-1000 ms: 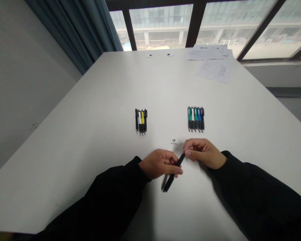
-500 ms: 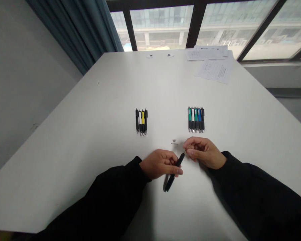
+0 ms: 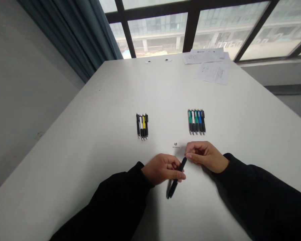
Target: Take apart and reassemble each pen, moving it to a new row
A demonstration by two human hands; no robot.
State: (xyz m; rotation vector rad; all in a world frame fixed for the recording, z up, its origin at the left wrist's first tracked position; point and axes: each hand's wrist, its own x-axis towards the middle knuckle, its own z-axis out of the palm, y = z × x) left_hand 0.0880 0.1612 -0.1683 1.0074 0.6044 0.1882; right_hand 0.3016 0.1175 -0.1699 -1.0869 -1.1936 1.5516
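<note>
My left hand (image 3: 163, 169) is closed around the barrel of a black pen (image 3: 174, 187), which slants up and to the right. At the pen's upper end, my right hand (image 3: 206, 155) pinches with thumb and forefinger; whatever is between those fingertips is too small to make out. Just beyond the hands lie a small silvery piece (image 3: 175, 144) and a thin, short rod-like piece (image 3: 176, 147) on the white table (image 3: 110, 110).
A row of pens (image 3: 142, 127), black, white and yellow, lies left of centre. Another row of pens (image 3: 197, 122), green, white, blue and black, lies to the right. Printed papers (image 3: 213, 72) and two oval cable holes (image 3: 168, 60) are by the window at the far edge.
My right fingertips have come up against the pen's upper end, and the thin bit that showed there before is hidden now. The camera view has tilted up slightly.
</note>
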